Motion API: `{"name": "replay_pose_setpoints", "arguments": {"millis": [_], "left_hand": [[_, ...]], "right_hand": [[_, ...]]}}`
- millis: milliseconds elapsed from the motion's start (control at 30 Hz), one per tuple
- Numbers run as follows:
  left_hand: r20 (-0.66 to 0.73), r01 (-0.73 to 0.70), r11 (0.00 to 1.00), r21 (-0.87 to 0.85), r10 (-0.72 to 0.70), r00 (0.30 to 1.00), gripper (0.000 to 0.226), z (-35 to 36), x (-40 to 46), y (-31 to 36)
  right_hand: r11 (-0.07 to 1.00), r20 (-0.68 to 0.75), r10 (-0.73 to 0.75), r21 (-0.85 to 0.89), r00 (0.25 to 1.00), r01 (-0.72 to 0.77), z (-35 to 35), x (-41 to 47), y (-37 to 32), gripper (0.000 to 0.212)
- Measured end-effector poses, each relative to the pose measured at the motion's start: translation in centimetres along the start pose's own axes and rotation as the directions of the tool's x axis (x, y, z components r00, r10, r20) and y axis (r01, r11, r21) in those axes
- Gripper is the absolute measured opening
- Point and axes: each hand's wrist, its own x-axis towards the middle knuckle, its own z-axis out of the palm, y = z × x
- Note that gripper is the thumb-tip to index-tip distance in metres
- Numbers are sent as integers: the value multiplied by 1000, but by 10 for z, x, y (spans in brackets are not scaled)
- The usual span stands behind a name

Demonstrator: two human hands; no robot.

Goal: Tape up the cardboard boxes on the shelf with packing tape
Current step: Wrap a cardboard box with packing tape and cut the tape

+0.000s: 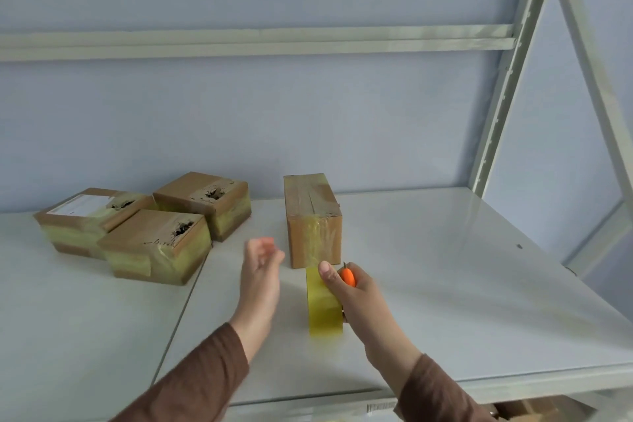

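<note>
A narrow cardboard box (313, 216) stands on the white shelf (445, 284), with yellowish tape over its top and near end. Just in front of it my right hand (356, 295) grips a roll of yellow packing tape (323, 305) together with a small orange cutter (348, 276), thumb over the roll. My left hand (260, 271) hovers to the left of the box, fingers loosely spread and blurred, holding nothing. Three more taped boxes (157, 243) sit grouped at the left, their tops torn.
A grey metal upright (507, 79) and diagonal brace rise at the right. A crossbar (239, 41) runs along the blue wall above. The shelf's front edge lies near my sleeves, with a lower level beneath it.
</note>
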Motion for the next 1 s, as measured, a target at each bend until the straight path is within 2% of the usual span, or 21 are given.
{"name": "replay_pose_setpoints", "arguments": {"millis": [67,133,200,233,300,433,567,667,733,767,833,900,1000], "left_hand": [[213,179,983,-27,-169,962,35,14,-12,12],[368,263,964,47,-262,892,39,22,-16,23],[381,293,954,66,-296,876,32,25,-15,26],[370,311,949,56,-309,876,29,25,-15,26],[377,364,930,45,-353,856,29,24,-15,24],[390,409,911,56,-397,831,27,27,-16,25],[395,382,922,68,-377,838,23,28,-18,28],[400,369,928,45,-355,845,29,28,-24,33],[396,347,937,40,-333,855,51,28,-25,34],[391,340,939,47,-330,859,51,28,-25,34],[378,345,936,63,-342,860,29,27,-25,34],[357,359,930,81,-363,861,24,26,-22,32],[367,370,919,139,-395,842,29,22,-15,32]], "right_hand": [[992,-25,-39,-119,999,35,-6,2,-2,65],[979,-112,-88,-195,990,65,-19,12,-6,53],[975,-137,-89,-216,987,58,-34,25,-15,33],[963,-114,-97,-261,989,64,-40,32,-23,29],[890,-49,-165,-437,985,127,-49,46,-38,23],[653,183,-333,-663,925,366,-56,60,-66,11],[312,400,-455,-765,795,564,-58,67,-72,13],[118,489,-458,-795,743,596,-50,78,-65,16],[-13,538,-408,-811,737,585,-43,86,-57,16],[-80,555,-377,-817,742,570,-42,90,-51,15],[-179,561,-313,-827,767,532,-45,96,-42,13],[-184,524,-269,-851,808,491,-53,100,-39,15],[-48,470,-303,-876,829,480,-63,100,-42,16]]}}
